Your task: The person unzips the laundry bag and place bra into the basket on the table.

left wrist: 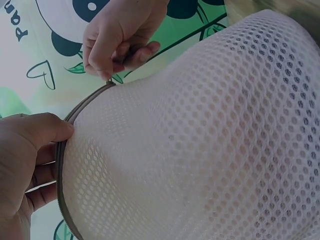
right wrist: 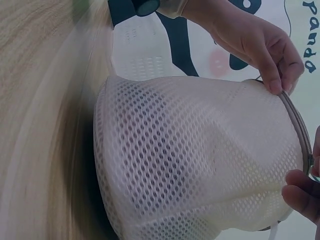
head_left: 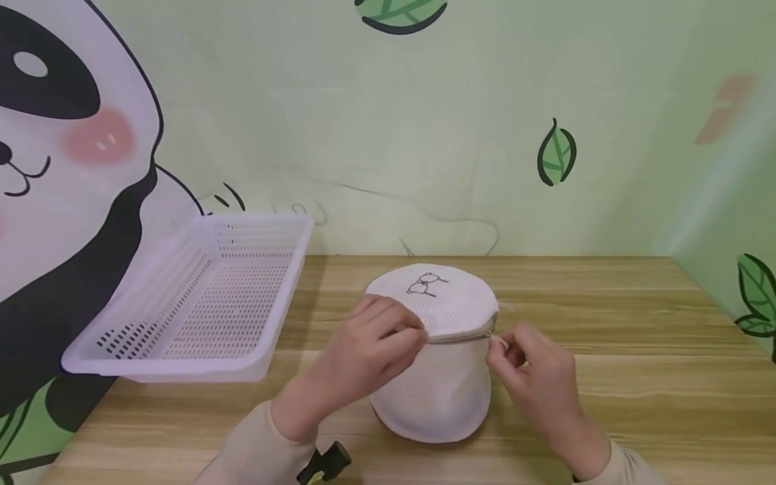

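A white mesh laundry bag (head_left: 430,397) stands upright on the table, its round lid (head_left: 463,296) printed with a pair of glasses. A grey-brown zipper (left wrist: 61,165) runs round the edge under the lid. My left hand (head_left: 364,350) pinches the zippered rim at the near left, thumb on the mesh side in the left wrist view. At the right end of the rim, my right hand (head_left: 539,384) pinches the small zipper pull (left wrist: 109,82) between thumb and finger. The mesh body (right wrist: 165,150) bulges, and its contents are hidden.
A white perforated plastic basket (head_left: 164,368) sits left of the bag on the wooden table (head_left: 636,364). Behind rises a green wall (head_left: 424,135) painted with a panda and leaves. A black wrist camera (head_left: 330,461) shows by the left sleeve.
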`<state>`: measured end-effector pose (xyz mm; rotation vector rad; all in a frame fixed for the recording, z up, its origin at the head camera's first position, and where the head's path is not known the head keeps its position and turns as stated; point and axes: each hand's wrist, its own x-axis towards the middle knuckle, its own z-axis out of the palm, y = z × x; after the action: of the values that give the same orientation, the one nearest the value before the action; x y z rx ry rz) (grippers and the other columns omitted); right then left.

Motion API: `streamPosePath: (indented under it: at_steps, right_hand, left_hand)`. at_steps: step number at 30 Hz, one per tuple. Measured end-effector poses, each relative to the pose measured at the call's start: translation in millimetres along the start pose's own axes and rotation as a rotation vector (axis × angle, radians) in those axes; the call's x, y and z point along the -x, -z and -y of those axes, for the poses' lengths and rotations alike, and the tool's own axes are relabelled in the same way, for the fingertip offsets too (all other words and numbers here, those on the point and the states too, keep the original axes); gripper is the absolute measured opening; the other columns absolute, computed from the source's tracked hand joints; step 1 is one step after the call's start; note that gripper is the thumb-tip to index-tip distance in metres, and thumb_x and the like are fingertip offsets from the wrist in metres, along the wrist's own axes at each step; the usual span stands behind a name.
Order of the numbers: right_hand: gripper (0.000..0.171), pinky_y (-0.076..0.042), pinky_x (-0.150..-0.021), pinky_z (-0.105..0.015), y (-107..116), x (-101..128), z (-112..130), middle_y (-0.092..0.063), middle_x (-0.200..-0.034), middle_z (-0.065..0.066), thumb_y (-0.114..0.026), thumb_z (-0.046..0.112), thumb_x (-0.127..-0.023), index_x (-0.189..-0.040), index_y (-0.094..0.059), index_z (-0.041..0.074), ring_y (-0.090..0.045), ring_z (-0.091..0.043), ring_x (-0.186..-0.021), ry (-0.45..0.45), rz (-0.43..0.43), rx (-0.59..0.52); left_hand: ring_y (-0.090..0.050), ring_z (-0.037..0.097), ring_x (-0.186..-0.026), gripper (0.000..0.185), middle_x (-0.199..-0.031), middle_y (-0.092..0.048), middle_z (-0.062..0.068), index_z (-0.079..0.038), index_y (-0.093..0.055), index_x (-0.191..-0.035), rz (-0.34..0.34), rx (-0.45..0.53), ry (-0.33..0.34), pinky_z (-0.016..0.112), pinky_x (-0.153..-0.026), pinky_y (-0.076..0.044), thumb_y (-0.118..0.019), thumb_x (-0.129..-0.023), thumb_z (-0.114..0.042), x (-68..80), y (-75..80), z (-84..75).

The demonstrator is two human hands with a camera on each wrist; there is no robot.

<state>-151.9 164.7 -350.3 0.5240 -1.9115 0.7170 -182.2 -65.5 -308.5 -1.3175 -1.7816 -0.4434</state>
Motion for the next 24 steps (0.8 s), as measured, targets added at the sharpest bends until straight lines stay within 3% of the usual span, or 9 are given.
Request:
streamPosePath:
  at_steps: [8, 14, 19, 24]
  right_hand:
    - [0.013, -0.032, -0.042, -0.011, -0.4, -0.4, -0.2, -0.048, -0.054, 0.007, -0.061, 0.003, -0.068, -0.063, -0.052, 0.011, -0.041, -0.001, -0.047, 0.007, 0.009, -0.011]
    - [0.014, -0.031, -0.041, -0.011, -0.5, 0.0, 1.5, -0.047, -0.053, 0.007, -0.061, 0.001, -0.068, -0.063, -0.052, 0.010, -0.040, -0.001, -0.047, 0.020, 0.001, -0.025]
    - [0.013, -0.031, -0.041, -0.011, -0.5, 0.5, 2.0, -0.047, -0.053, 0.006, -0.061, 0.002, -0.068, -0.063, -0.052, 0.010, -0.040, -0.002, -0.047, 0.016, -0.002, -0.029]
    - [0.010, -0.033, -0.042, -0.010, 0.4, 0.3, 3.3, -0.049, -0.054, 0.005, -0.057, 0.007, -0.073, -0.064, -0.053, 0.010, -0.042, -0.001, -0.047, 0.021, 0.012, -0.042]
  left_hand:
    - [-0.061, 0.015, -0.086, 0.013, -0.090, -0.065, -0.001, -0.012, -0.066, -0.086, 0.026, -0.011, 0.027, 0.026, -0.078, -0.047, -0.055, -0.094, -0.011, 2.1, 1.8, 5.9]
    - [-0.061, 0.015, -0.086, 0.003, -0.090, -0.065, -0.001, -0.012, -0.064, -0.087, 0.047, -0.039, 0.047, 0.026, -0.077, -0.047, -0.065, -0.086, -0.010, 1.5, 2.9, 4.9]
    - [-0.061, 0.016, -0.088, 0.022, -0.092, -0.064, 0.000, -0.012, -0.063, -0.095, 0.037, -0.095, 0.019, 0.028, -0.078, -0.048, -0.074, -0.076, -0.014, 0.7, 2.0, 1.3]
    - [-0.063, 0.018, -0.091, 0.033, -0.096, -0.065, 0.002, -0.011, -0.064, -0.101, 0.018, -0.138, -0.017, 0.031, -0.082, -0.050, -0.079, -0.073, -0.020, -0.7, -0.3, -7.3]
